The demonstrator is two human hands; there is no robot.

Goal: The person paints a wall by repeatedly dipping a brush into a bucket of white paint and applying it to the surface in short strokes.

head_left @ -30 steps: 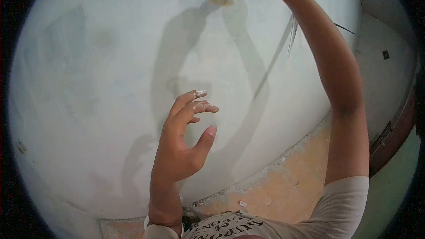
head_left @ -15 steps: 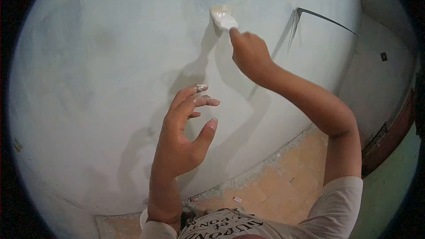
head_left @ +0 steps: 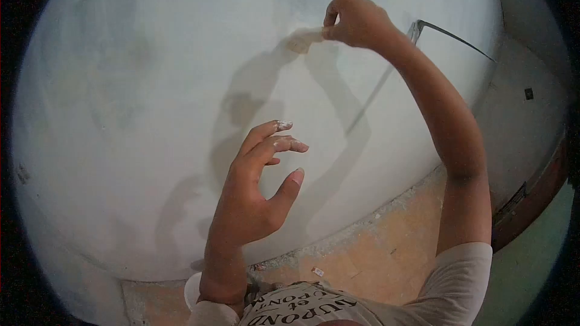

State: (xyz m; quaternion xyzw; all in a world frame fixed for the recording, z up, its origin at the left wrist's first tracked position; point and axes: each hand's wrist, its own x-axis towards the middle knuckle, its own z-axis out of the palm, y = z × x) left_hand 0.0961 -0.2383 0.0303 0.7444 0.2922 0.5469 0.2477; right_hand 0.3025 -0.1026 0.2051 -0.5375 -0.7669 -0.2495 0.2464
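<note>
High on the pale wall (head_left: pixel 181 84), my right hand (head_left: pixel 359 21) pinches a paintbrush (head_left: pixel 299 43) between thumb and fingers. Its tan bristles point down and left and appear to touch the wall; much of the handle is hidden by my fingers. My left hand (head_left: pixel 257 184) is held up lower down, in front of the wall, with nothing in it. The fingers there are curved and apart from the thumb, and white smears mark two fingertips.
A dark wire or thin strip (head_left: pixel 456 33) sticks out at the upper right of the wall. Orange-tan floor (head_left: pixel 362 265) with a small wrapper (head_left: pixel 317 271) and a rough rubble edge runs below. A side wall with a dark socket (head_left: pixel 528 93) stands at the right.
The paintbrush has swung from pointing up to pointing down-left, and has moved lower on the wall. My right hand has risen and turned over. My left hand keeps its pose.
</note>
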